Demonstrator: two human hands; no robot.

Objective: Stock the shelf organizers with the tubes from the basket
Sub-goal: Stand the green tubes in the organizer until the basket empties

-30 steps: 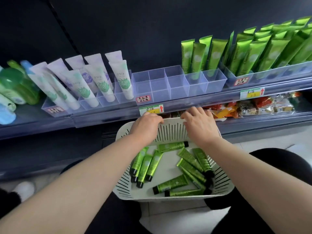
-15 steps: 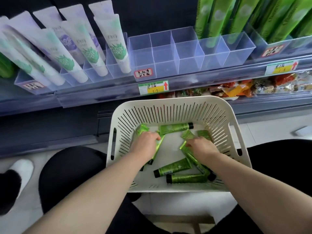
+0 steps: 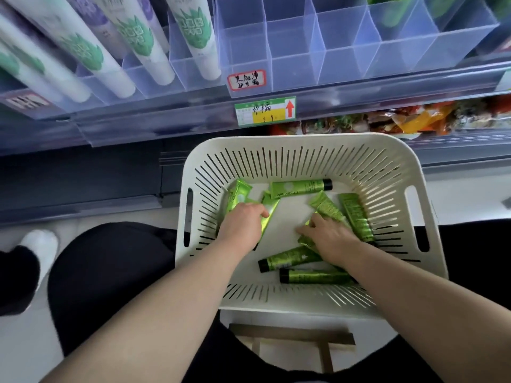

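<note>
While the white slotted plastic basket (image 3: 304,140) sits between the person's black-clad knees in front of the shelving, both hands are inside it. The basket floor carries the glossy green plastic tubes (image 3: 300,187) with black caps. They lie flat at mixed angles: one crosswise near the far wall, a cluster on the left side, a cluster on the right side, and two near the front wall with caps pointing left.

Left hand (image 3: 243,221): palm down over the left cluster, fingers curled round the tubes there, thumb laid across one of them.

Right hand (image 3: 329,237): palm down on the right cluster, fingers bent over the tubes, thumb extended toward the middle of the basket floor. Whether these fingers have closed on a tube cannot be determined.

Above the basket, the clear plastic divided shelf organizer (image 3: 298,51) stands at the shelf edge. A red-bordered handwritten label (image 3: 247,79) is fixed to its front left corner. Just below, a green-and-yellow price tag with a red arrow (image 3: 265,111) sits on the shelf rail. Left of the organizer, white tubes with a green leaf print (image 3: 143,45) lean caps down in adjoining clear compartments. A brown wooden frame (image 3: 293,335) shows beneath the basket's near edge.
</note>
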